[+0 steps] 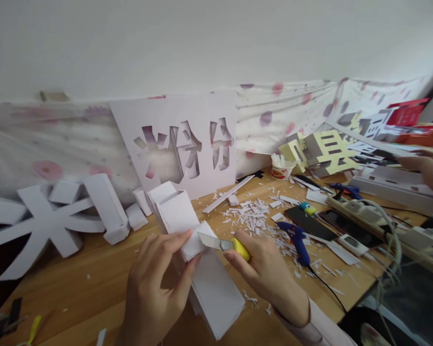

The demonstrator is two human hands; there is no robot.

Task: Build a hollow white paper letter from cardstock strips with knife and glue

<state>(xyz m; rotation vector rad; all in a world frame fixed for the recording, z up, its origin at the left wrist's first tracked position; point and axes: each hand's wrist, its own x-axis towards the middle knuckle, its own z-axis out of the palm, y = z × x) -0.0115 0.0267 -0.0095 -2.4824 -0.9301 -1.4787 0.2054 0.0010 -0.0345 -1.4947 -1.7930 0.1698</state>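
Observation:
Low in the middle of the head view, my left hand [159, 274] pinches a small white foam-board piece [195, 247] between thumb and fingers. That piece sits over a long white foam-board part [216, 293], which slants across the table towards me. Closed around a yellow utility knife [241, 249], my right hand [269, 264] holds the blade's tip against or just above the small piece; contact is hard to tell. Behind them stands a white board [176, 105] with character shapes cut out. Large white foam-board strokes [61, 216] stand together at the left.
White scraps [250, 216] litter the wooden table [104, 283] at centre. Right of them lie a blue glue gun [298, 242] with its cord, a dark phone [350, 228] and a power strip [357, 206]. Yellow letters [328, 149] stand behind. Another person's hand [427, 168] reaches in far right.

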